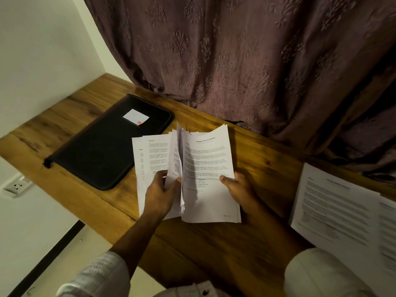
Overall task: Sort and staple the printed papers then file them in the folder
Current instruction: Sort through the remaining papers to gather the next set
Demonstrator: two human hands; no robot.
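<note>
purple curtain [246,56], wall socket [17,186] btm left

1 black folder [107,144] lies on 1 wooden desk [214,243]. 2 hands hold 1 sheaf of printed papers [205,174], its sheets too many to count; 2 more printed sheets [347,213] lie right.

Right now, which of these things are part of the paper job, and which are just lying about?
Part of the job:
sheaf of printed white papers, held in left hand and right hand
black zipped folder
sorted printed sheets

Just there:
brown patterned curtain
white wall socket
</note>
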